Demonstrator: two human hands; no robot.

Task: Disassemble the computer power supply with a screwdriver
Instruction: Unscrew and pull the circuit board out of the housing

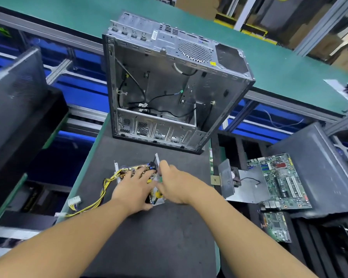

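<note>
Pressure from the left hand [133,184], fingers spread flat on the power supply [125,172] at lower centre of the table [149,237], should pin it while the right hand [177,186], curled round what looks like the yellow-handled screwdriver [159,195], turns squarely.

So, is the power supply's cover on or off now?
Off: the power supply lies with its circuit board and coils exposed, partly under the left hand.

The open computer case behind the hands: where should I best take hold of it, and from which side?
Likely by the left and right rims of the computer case, one hand on each, from the near side: its open face is toward the camera, the rims are bare, and black cables lie inside.
</note>
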